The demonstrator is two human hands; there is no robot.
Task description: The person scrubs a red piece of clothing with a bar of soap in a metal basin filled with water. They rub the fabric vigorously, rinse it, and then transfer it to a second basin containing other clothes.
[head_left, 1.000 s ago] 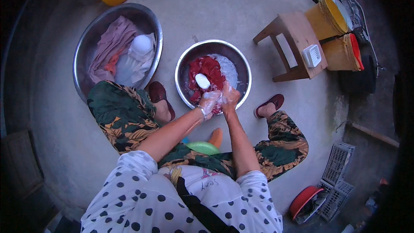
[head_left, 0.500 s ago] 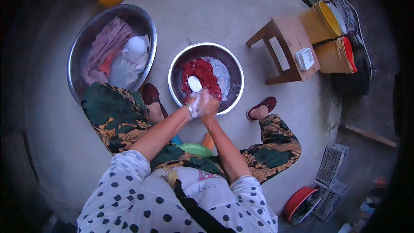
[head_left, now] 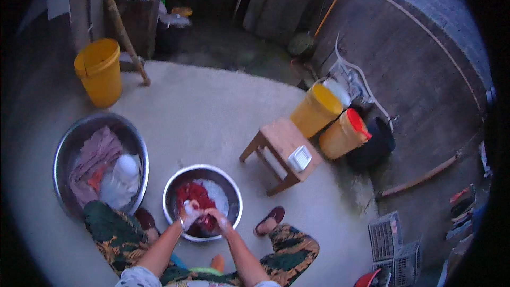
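Observation:
A steel basin (head_left: 238, 202) stands on the floor between my feet, with a wet red cloth (head_left: 197, 192) and whitish suds (head_left: 217, 194) in it. My left hand (head_left: 190, 216), wet with lather, is closed around a white oval bar of soap (head_left: 189, 206) above the cloth; the fingers partly cover the soap. Close beside it, my right hand (head_left: 217, 219) has its fingers curled on the red cloth at the basin's near side. Its grip is blurred and partly hidden.
At left stands a larger steel tub (head_left: 144, 154) with mauve cloth (head_left: 99, 151) and a white round thing (head_left: 127, 167). A wooden stool (head_left: 281, 135) carries a white soap dish (head_left: 300, 158). Yellow buckets (head_left: 317, 110) stand behind it; another yellow bucket (head_left: 101, 77) is far left. Grey crates (head_left: 386, 235) lie right.
The view has tilted up, showing more yard and wall. The soap, which lay on the cloth, is now in my left hand. My hands, pressed together before, have moved slightly apart.

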